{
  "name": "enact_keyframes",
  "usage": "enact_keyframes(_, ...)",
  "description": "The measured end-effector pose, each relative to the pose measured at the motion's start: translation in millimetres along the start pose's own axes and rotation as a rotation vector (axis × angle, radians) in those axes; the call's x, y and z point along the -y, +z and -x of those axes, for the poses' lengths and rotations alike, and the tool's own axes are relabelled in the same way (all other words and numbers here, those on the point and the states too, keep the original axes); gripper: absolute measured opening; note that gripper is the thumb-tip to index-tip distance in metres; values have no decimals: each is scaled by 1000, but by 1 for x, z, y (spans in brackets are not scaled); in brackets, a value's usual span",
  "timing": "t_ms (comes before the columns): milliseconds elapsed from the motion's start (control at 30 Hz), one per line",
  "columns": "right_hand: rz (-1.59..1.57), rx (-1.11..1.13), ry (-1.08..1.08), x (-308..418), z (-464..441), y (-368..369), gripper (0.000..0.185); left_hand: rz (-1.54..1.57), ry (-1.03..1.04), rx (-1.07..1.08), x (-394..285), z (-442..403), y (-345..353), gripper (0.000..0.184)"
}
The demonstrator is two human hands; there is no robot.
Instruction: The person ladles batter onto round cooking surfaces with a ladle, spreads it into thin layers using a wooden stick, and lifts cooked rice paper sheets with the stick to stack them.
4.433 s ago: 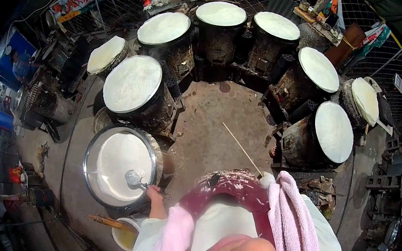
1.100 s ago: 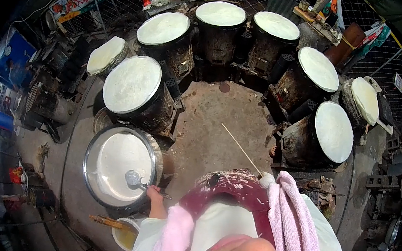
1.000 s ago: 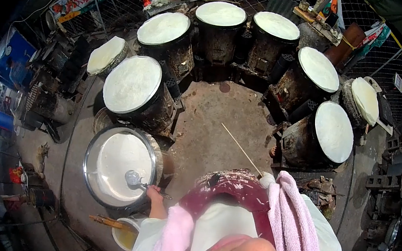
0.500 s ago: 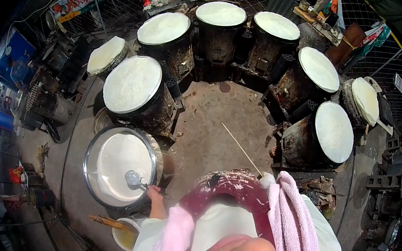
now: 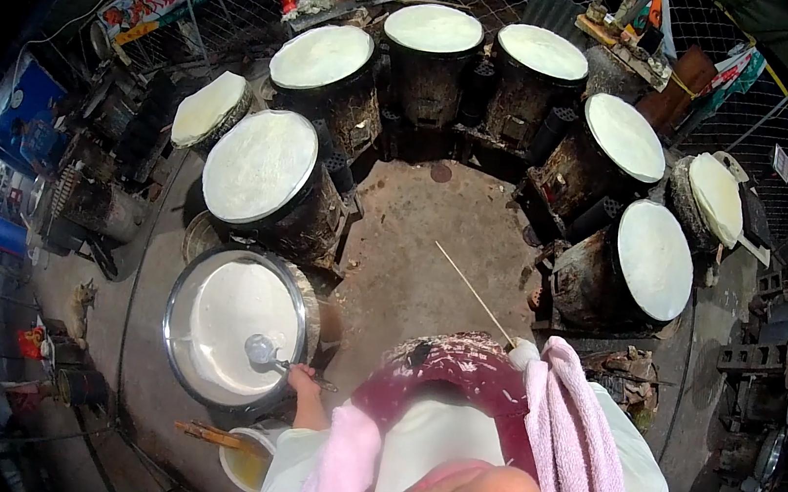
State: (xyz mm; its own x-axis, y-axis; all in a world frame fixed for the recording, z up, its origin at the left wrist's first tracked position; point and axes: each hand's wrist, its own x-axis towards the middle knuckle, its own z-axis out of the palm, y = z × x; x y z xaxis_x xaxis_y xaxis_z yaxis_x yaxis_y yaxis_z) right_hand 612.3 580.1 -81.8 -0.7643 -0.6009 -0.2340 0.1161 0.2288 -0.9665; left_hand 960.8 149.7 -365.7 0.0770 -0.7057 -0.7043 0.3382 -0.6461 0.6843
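My left hand [image 5: 304,379] is closed around the handle of a metal ladle [image 5: 259,349]. The ladle's round bowl lies at the surface of white batter [image 5: 243,311] in a wide steel basin [image 5: 171,317] on the left. A white glove covers my right hand [image 5: 524,354], at my right side before the pink towel. From it a thin wooden stick [image 5: 468,286] points forward and left over the floor. The gloved fingers are closed round its near end, partly hidden by the towel.
Blackened drum stoves, each with a round pale sheet on top, form an arc: left [image 5: 261,166], far [image 5: 434,28] and right [image 5: 654,258]. A bucket [image 5: 245,459] with yellowish liquid stands below the basin. Stacks of pale sheets [image 5: 206,110] sit behind the stoves at both sides.
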Motion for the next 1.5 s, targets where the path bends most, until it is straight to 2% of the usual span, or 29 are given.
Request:
enact_keyframes(1100, 477, 55, 113, 6, -6, 3, 15, 5, -2, -33, -1, 6, 4, 29)
enact_keyframes(1300, 427, 10, 85, 11, -6, 4, 16, 20, -14, -23, 0, 5, 3, 26)
enact_keyframes(1367, 483, -39, 8, -24, -11, -1, 15, 32, -17, -12, 1, 3, 2, 26)
enact_keyframes(1433, 624, -124, -74, -127, -28, -18, 15, 52, -20, -1, 2, 0, 0, 27)
enact_keyframes(1500, 688, -126, -36, -126, -28, -17, 15, 43, -8, -6, 2, 1, 1, 27)
